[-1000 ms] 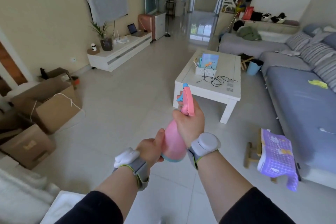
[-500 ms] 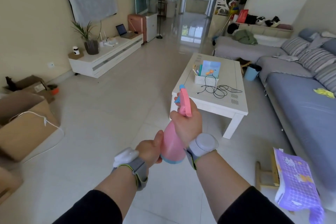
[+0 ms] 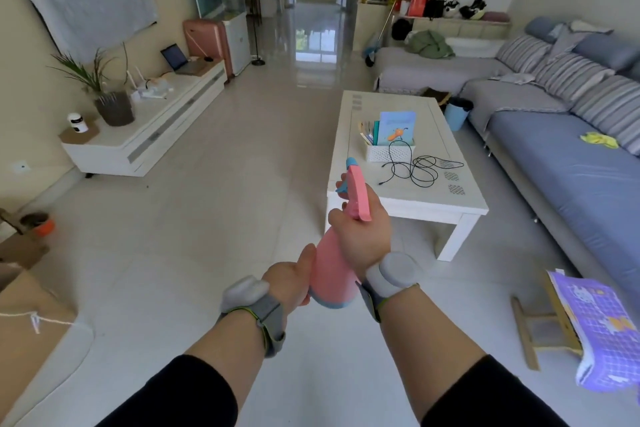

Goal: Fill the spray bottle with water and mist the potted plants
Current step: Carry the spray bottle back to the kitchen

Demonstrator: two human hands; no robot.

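Observation:
I hold a pink spray bottle [image 3: 330, 270] with a blue nozzle and blue base rim in front of me, tilted with the nozzle pointing away. My right hand [image 3: 360, 236] is wrapped around its neck at the trigger. My left hand [image 3: 289, 282] cups the lower left side of the body. A potted plant [image 3: 104, 94] with thin green leaves in a dark pot stands on the low white TV cabinet [image 3: 156, 125] at the far left, well away from the bottle. A small orange pot [image 3: 40, 224] sits on the floor at the left edge.
A white coffee table [image 3: 408, 198] with a basket, books and a black cable stands just ahead right. A blue-grey sofa [image 3: 568, 163] runs along the right. A wooden stool with a purple cloth [image 3: 602, 329] is near right. Cardboard boxes [image 3: 27, 288] lie at left. Open tiled floor stretches ahead.
The view has moved forward into the room; the coffee table and TV cabinet are closer and the boxes have slid off to the left. Both hands keep the same hold on the bottle.

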